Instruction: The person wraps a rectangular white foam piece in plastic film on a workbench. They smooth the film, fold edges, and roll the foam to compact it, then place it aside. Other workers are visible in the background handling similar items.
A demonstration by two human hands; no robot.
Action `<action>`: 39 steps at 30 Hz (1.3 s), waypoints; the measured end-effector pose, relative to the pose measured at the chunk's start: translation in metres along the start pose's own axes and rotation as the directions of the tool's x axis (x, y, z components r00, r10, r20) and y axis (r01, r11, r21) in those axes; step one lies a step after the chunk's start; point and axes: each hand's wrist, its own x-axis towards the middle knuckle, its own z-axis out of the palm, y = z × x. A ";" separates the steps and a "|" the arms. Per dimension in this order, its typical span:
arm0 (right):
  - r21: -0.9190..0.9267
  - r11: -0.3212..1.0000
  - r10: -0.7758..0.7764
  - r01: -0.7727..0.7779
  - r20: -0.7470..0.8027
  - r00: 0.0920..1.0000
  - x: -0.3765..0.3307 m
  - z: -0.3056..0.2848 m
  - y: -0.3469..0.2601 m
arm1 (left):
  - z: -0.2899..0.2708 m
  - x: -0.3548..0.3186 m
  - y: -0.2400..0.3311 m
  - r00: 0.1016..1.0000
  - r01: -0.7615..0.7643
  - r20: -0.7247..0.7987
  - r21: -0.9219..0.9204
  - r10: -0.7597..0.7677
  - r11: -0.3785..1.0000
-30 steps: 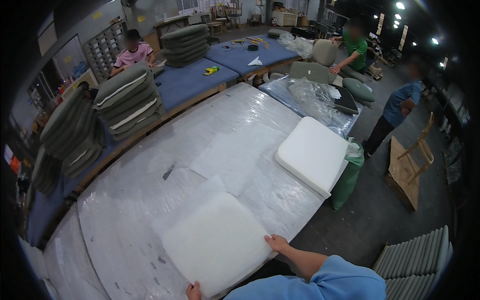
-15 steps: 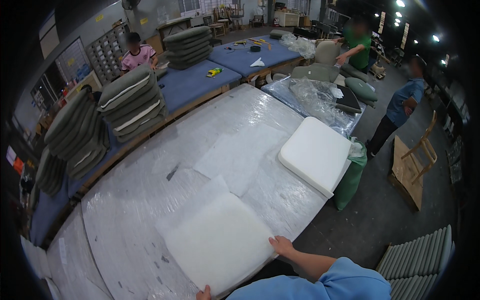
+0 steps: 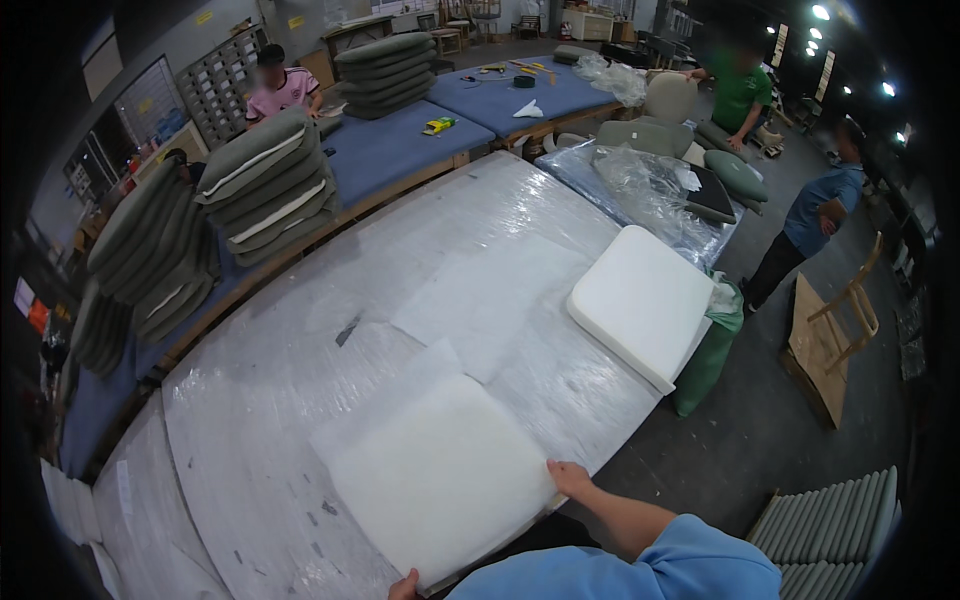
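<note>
White foam pad (image 3: 440, 480) lay flat at the near edge of the plastic-wrapped table (image 3: 300, 400), one corner pointing toward the person. It rested partly on a thin white sheet (image 3: 400, 375) that showed beyond its far edge.

Right hand (image 3: 568, 478) lay on the pad's near right corner, fingers flat along the edge; it pressed or lightly pinched there, not clenched. Left hand (image 3: 405, 587) was at the pad's near left edge, mostly cut off by the frame; contact was visible, but I could not tell whether it was gripping.

Judgement on technique: with soft foam, both hands should hold well apart along the near edge so the slab does not fold or sag. Sliding it on the slick wrap looked easier than lifting. The sheet beneath could drag and bunch; best to keep the pad level with even pressure.

Surroundings: a second, thicker white cushion (image 3: 640, 305) sat well apart at the table's right edge, above a green bag (image 3: 712, 350). Stacks of grey-green cushions (image 3: 270, 185) stood on the blue tables (image 3: 400, 145) to the left. Three other people worked in the background.
</note>
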 end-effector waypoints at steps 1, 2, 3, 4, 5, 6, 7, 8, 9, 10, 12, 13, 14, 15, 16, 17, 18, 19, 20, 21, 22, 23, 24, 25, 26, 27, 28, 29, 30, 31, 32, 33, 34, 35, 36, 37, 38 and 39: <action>0.015 0.997 0.069 -0.070 0.051 0.996 0.006 -0.008 -0.001 | -0.003 -0.002 -0.002 1.000 0.011 0.023 -0.027 -0.011 1.000; -0.038 0.996 0.078 -0.075 0.093 0.993 0.005 -0.019 -0.015 | -0.007 -0.003 -0.004 0.999 0.022 0.024 -0.054 -0.021 0.998; -0.030 0.997 0.066 -0.064 0.047 0.997 0.005 -0.028 -0.021 | -0.013 -0.003 -0.003 0.996 -0.082 -0.028 0.112 0.086 0.990; -0.027 0.998 0.049 -0.048 0.005 0.999 0.007 -0.032 -0.025 | -0.023 0.000 0.000 0.978 -0.173 -0.063 0.274 0.197 0.946; -0.025 0.999 0.030 -0.031 -0.037 0.999 0.008 -0.034 -0.029 | -0.030 0.003 0.002 0.948 -0.246 -0.080 0.430 0.309 0.868; 0.001 1.000 -0.001 0.001 -0.082 0.997 0.007 -0.032 -0.028 | -0.030 0.006 0.005 0.967 -0.218 -0.036 0.391 0.252 0.894; 0.010 0.999 -0.035 0.036 -0.074 0.997 0.004 -0.022 -0.025 | -0.025 0.010 0.006 0.980 -0.190 -0.026 0.192 0.198 0.963; 0.019 0.997 -0.071 0.072 -0.064 0.995 -0.002 -0.011 -0.022 | -0.014 0.015 0.007 0.989 -0.151 -0.010 -0.018 0.151 0.988; 0.032 0.994 -0.102 0.104 -0.048 0.994 -0.008 0.001 -0.018 | -0.010 0.014 0.005 0.994 -0.100 0.009 -0.224 0.105 0.969; 0.009 0.997 -0.072 0.072 -0.014 0.997 -0.006 0.006 -0.014 | -0.008 0.010 0.004 0.998 -0.050 0.011 -0.228 0.054 0.972; -0.041 0.999 -0.010 0.012 0.044 0.999 0.004 0.006 0.001 | -0.008 0.008 0.014 0.999 0.047 0.022 -0.234 -0.043 0.971; -0.052 0.999 0.017 -0.015 0.040 0.999 0.011 0.004 0.001 | -0.013 0.006 0.018 0.996 0.075 0.058 -0.214 -0.064 0.974; -0.121 0.993 0.014 -0.008 0.046 0.999 0.017 -0.002 -0.001 | -0.017 0.004 0.023 0.992 0.101 0.099 -0.189 -0.083 0.977; -0.027 1.000 0.004 -0.004 -0.001 1.000 0.021 -0.004 -0.003 | -0.018 0.006 0.025 0.984 0.125 0.145 -0.164 -0.102 0.979; 0.068 0.998 0.002 0.002 -0.049 0.999 0.023 -0.004 -0.004 | -0.021 0.007 0.026 0.966 0.172 0.221 -0.172 -0.133 0.970; 0.164 0.986 0.007 0.009 -0.096 0.995 0.025 -0.003 -0.006 | -0.022 0.003 0.023 0.969 0.193 0.192 -0.194 -0.156 0.962; -0.036 0.997 0.076 -0.075 0.016 0.997 0.028 0.000 -0.001 | -0.015 0.001 0.025 0.967 0.214 0.182 -0.207 -0.177 0.955; -0.059 0.997 0.059 -0.057 0.023 0.998 0.030 0.003 0.001 | -0.013 0.001 0.026 0.967 0.230 0.165 -0.222 -0.196 0.947; -0.082 0.996 0.042 -0.039 0.031 0.999 0.031 0.008 0.003 | -0.017 0.001 0.028 0.961 0.256 0.149 -0.162 -0.233 0.953; -0.105 0.994 0.022 -0.018 0.035 0.999 0.035 0.008 0.003 | -0.021 0.001 0.032 0.955 0.278 0.131 -0.103 -0.264 0.955; -0.093 0.996 0.015 -0.014 0.016 1.000 0.041 0.002 0.001 | -0.028 0.003 0.036 0.947 0.305 0.113 -0.041 -0.299 0.951; -0.083 0.996 0.009 -0.009 -0.003 1.000 0.054 -0.008 -0.003 | -0.035 0.010 0.045 0.987 0.163 0.005 0.038 -0.163 0.986; -0.070 0.998 0.002 -0.004 -0.024 1.000 0.066 -0.017 -0.011 | -0.041 0.018 0.060 0.996 0.022 -0.092 0.133 -0.010 0.991; 0.022 0.999 -0.030 0.032 -0.082 0.996 0.077 -0.024 -0.023 | -0.045 0.022 0.067 0.973 -0.109 -0.175 0.239 0.153 0.965; 0.111 0.991 -0.052 0.068 -0.140 0.989 0.086 -0.030 -0.036 | -0.043 0.028 0.078 0.949 -0.167 -0.259 0.080 0.182 0.983; 0.156 0.982 -0.080 0.107 -0.169 0.982 0.097 -0.032 -0.049 | -0.040 0.038 0.097 0.921 -0.237 -0.335 -0.081 0.197 0.968; 0.200 0.969 -0.107 0.147 -0.199 0.974 0.106 -0.032 -0.061 | -0.039 0.045 0.115 0.920 -0.263 -0.324 -0.094 0.220 0.960; 0.190 0.967 -0.137 0.170 -0.176 0.975 0.114 -0.029 -0.077 | -0.037 0.050 0.130 0.915 -0.290 -0.322 -0.107 0.242 0.951; 0.181 0.964 -0.167 0.195 -0.156 0.973 0.120 -0.026 -0.095 | -0.034 0.054 0.143 0.910 -0.299 -0.336 -0.127 0.243 0.946; 0.170 0.961 -0.197 0.220 -0.140 0.970 0.125 -0.022 -0.108 | -0.030 0.061 0.156 0.906 -0.309 -0.346 -0.147 0.244 0.940; 0.181 0.965 -0.174 0.191 -0.106 0.979 0.127 -0.017 -0.120 | -0.025 0.064 0.167 0.902 -0.321 -0.355 -0.166 0.247 0.933; 0.189 0.970 -0.144 0.156 -0.079 0.986 0.132 -0.011 -0.128 | -0.019 0.068 0.175 0.901 -0.317 -0.369 -0.197 0.229 0.928; 0.199 0.972 -0.118 0.124 -0.041 0.992 0.135 -0.005 -0.136 | -0.016 0.071 0.179 0.895 -0.313 -0.395 -0.228 0.206 0.922; 0.199 0.973 -0.113 0.118 -0.039 0.993 0.133 0.001 -0.141 | -0.013 0.073 0.184 0.889 -0.310 -0.419 -0.258 0.183 0.915; 0.199 0.973 -0.111 0.116 -0.036 0.993 0.131 0.010 -0.145 | -0.011 0.074 0.187 0.892 -0.329 -0.411 -0.310 0.186 0.892; 0.202 0.973 -0.111 0.114 -0.026 0.994 0.128 0.015 -0.153 | -0.011 0.075 0.183 0.893 -0.347 -0.409 -0.359 0.188 0.867; 0.225 0.972 -0.077 0.061 0.060 0.995 0.127 0.012 -0.159 | -0.013 0.076 0.179 0.893 -0.364 -0.407 -0.406 0.191 0.838; 0.219 0.974 -0.072 0.053 0.082 0.994 0.126 0.009 -0.161 | -0.015 0.076 0.176 0.906 -0.362 -0.372 -0.432 0.202 0.826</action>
